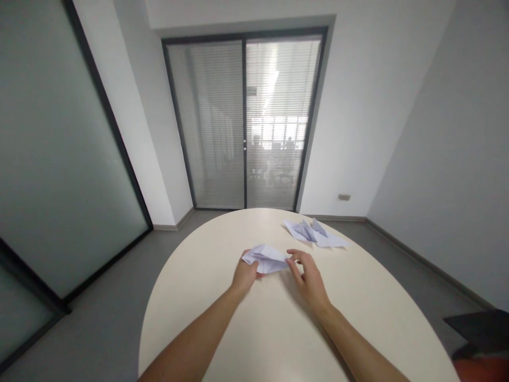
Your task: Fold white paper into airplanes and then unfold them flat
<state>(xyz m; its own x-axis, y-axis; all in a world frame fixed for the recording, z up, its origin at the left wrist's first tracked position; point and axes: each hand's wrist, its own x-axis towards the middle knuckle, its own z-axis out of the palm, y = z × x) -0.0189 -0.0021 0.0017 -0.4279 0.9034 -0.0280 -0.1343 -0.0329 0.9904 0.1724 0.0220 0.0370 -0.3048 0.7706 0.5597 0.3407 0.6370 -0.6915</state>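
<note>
A folded white sheet of paper [267, 259], with layered flaps and a point toward the right, is held just above the table. My left hand [245, 273] grips its left end, thumb on top and the other fingers mostly hidden beneath. At the pointed right end, the thumb and index finger of my right hand [308, 278] close in on the tip, thumb against the paper. The other fingers of that hand are curled. Farther back on the right lie several more folded white papers [314, 233], with some parts standing up.
Both arms reach over a round cream table [214, 239]. Behind it is a glass door with blinds [244, 127]. A frosted glass panel [59, 138] stands at left, and a dark object with red below it [483, 331] shows at lower right.
</note>
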